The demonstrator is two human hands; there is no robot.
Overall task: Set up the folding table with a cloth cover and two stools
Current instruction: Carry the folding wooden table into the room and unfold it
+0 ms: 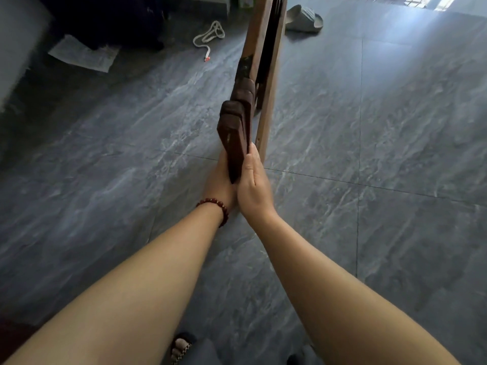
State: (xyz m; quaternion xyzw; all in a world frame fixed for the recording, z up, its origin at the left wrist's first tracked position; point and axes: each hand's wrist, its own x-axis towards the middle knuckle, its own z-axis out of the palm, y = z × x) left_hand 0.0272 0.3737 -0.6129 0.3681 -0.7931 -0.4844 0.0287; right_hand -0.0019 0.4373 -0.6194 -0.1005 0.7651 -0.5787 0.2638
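Observation:
The folded wooden table (pixel 266 83) stands on edge in front of me, seen nearly end-on, running up to the top of the view. Its dark brown folded legs (pixel 234 127) stick out toward me at the near end. My left hand (pixel 220 180), with a red bead bracelet on its wrist, lies against the left side of these legs. My right hand (pixel 254 185) lies against their right side, fingers extended along the wood. Both palms clasp the leg bundle between them. No cloth or stools are in sight.
Grey marbled floor tiles (pixel 369 127) spread all around. A grey slipper (pixel 304 18) lies at the top, a white rope (pixel 209 35) and a sheet of paper (pixel 84 55) at upper left beside dark furniture. My sandalled foot (pixel 180 347) shows at the bottom.

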